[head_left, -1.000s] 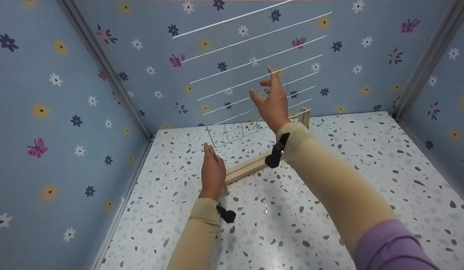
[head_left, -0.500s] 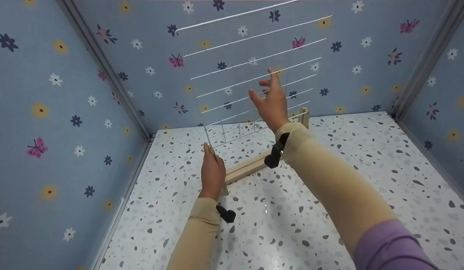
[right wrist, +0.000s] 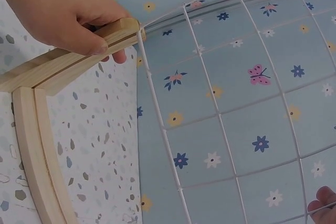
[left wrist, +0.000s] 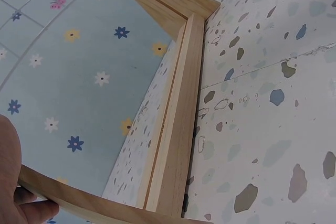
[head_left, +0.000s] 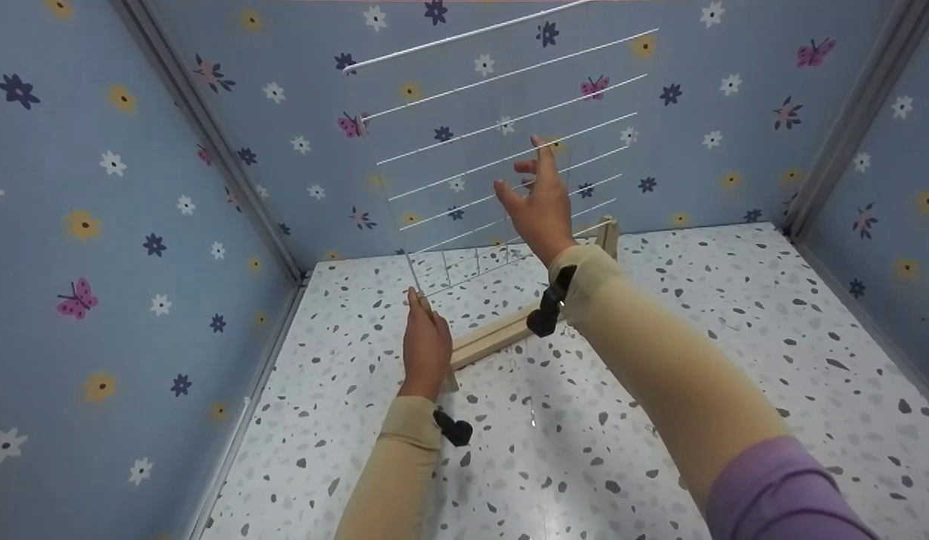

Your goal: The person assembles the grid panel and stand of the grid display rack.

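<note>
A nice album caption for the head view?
Left grip on the wooden stand, right grip at the white wire grid.

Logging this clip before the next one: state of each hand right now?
Left hand: holding the wooden end piece.
Right hand: at the wire grid; whether it grips cannot be told.

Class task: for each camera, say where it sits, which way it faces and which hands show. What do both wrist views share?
Head: worn on the head, facing forward and down at the wire grid and wooden frame; left hand, right hand and forearms show.
Left wrist: looks along the frame's base; left hand at lower left, part of the right at top left.
Right wrist: looks across the grid towards the left hand gripping the frame; part of the right hand at lower right.
Shared: grid, frame, flowered wall, both hands partly.
</note>
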Motion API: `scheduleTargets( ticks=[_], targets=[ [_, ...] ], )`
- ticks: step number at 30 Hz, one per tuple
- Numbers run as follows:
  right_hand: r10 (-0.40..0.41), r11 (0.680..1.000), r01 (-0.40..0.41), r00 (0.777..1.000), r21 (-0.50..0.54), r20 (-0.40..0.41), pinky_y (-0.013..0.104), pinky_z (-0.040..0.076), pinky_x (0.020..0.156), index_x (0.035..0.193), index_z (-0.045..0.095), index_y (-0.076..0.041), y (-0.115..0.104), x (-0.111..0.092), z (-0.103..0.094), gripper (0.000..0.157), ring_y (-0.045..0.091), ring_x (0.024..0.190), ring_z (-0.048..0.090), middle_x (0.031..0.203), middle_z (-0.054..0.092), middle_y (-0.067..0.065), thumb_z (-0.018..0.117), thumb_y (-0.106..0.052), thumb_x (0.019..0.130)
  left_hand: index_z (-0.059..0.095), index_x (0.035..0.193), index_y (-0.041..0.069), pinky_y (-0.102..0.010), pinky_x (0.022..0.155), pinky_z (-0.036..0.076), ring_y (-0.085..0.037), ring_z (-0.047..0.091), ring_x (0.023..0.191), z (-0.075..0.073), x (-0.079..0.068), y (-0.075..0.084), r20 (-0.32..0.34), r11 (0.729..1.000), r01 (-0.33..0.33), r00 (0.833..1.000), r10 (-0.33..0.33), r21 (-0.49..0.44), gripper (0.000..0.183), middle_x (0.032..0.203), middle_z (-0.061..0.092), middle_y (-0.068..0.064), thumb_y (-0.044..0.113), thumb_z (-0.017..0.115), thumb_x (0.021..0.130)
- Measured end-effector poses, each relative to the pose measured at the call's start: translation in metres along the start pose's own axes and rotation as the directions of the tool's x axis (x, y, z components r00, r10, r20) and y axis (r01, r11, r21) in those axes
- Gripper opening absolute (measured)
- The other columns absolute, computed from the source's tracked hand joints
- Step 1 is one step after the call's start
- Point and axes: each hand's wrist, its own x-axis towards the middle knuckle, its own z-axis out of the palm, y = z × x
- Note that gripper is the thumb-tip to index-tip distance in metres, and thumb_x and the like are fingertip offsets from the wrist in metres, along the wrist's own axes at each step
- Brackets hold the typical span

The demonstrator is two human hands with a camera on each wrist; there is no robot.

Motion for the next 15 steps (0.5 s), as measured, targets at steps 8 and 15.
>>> scheduleTargets(
  ticks=[8, 15],
  targets=[
    [0.014, 0.999, -0.014, 1.0, 0.039, 0.002, 0.03, 0.05, 0.099, 0.159, 0.021, -0.033, 0.0038, 0.0017, 0.0007, 0.08, 0.014, 0.127, 0.053, 0.14, 0.054, -0.003, 0.071, -0.032, 0.097, 0.001, 0.164, 0.012, -0.046, 0.109, 0.042, -0.032, 0.043, 0.141, 0.0014, 0.0004, -0.0011, 0.001, 1.0, 0.008, 1.0, -0.008, -0.009, 0.065, 0.162, 0.032, -0.016, 0.024, 0.035, 0.11],
    [0.009, 0.999, -0.01, 1.0, 0.043, 0.01, 0.03, 0.05, 0.099, 0.16, 0.02, -0.033, 0.0053, 0.0016, -0.0004, 0.08, 0.014, 0.127, 0.052, 0.142, 0.053, -0.001, 0.07, -0.034, 0.097, 0.002, 0.164, 0.011, -0.046, 0.111, 0.04, -0.032, 0.04, 0.142, 0.0014, -0.0005, -0.0002, -0.009, 1.0, -0.003, 1.0, 0.003, 0.0, 0.065, 0.162, 0.031, -0.016, 0.021, 0.038, 0.11]
  ],
)
